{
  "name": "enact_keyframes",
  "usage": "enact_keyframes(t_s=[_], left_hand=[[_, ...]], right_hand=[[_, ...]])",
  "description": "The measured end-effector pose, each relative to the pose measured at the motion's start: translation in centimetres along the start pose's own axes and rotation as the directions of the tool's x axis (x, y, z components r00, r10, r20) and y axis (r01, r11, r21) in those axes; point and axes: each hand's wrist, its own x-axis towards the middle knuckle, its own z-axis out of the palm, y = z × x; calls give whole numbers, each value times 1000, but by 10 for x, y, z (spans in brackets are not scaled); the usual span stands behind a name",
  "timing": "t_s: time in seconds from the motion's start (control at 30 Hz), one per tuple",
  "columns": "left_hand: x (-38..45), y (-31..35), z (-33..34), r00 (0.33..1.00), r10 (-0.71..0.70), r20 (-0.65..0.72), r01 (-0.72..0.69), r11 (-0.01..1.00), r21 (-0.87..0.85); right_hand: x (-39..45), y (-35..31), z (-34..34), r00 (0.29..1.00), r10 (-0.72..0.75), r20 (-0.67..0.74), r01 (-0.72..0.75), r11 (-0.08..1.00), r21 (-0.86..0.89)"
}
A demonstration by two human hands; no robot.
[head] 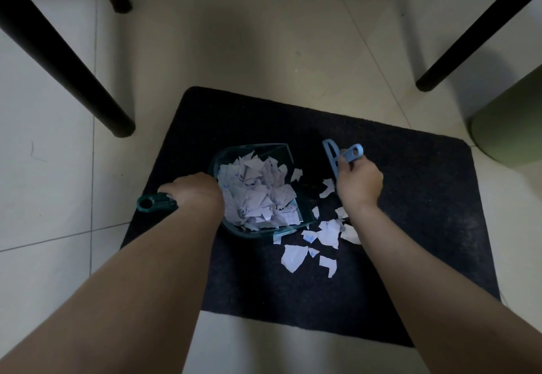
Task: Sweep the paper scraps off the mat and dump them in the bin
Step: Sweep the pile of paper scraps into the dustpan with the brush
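Observation:
A dark mat (410, 197) lies on the tiled floor. On it rests a clear teal dustpan (281, 150), heaped with white paper scraps (258, 194). My left hand (196, 191) grips the dustpan's teal handle (152, 203) at the mat's left edge. My right hand (359, 183) grips the handle of a light blue hand brush (333, 156), just right of the pan's mouth. Several loose scraps (322, 235) lie on the mat in front of the pan's open edge, below my right hand. The brush's bristles are hidden behind my hand.
A green bin (510, 127) stands on the floor off the mat's far right corner. Dark chair or table legs (58, 56) slant down at the left, and more legs (475, 30) at the right. Pale tiles (264, 36) stretch beyond the mat.

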Motion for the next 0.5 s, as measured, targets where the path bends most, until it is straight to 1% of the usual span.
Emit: enact_keyframes(t_s=[0.07,0.13,0.2,0.27,0.33,0.37,0.43,0.5], left_hand=[[-1,2,-1,1000,-5,1,5,1000,-10],[-2,4,-1,1000,-4,-3,4,1000,-29],[-4,6,-2,1000,1,-6,-1,999,-33],[-5,7,-3,1000,2,-11,-2,999,-34],[-5,8,-2,1000,3,-15,-3,999,-44],[-5,8,-2,1000,2,-15,-3,999,-46],[-6,11,-2,1000,1,-10,-1,999,-40],[-8,16,-3,1000,8,-12,-9,1000,-30]], right_hand=[[-2,1,6,999,24,44,-21,998,-60],[-10,0,18,990,6,141,2,999,-52],[-18,-2,27,969,-35,246,27,999,37],[-20,-6,24,960,-51,275,-1,983,186],[-16,-10,14,972,-40,232,-30,957,288],[-12,-10,8,979,-32,199,-30,954,299],[-2,-6,-5,992,-6,128,-28,963,267],[8,0,-16,999,19,44,-27,981,191]])
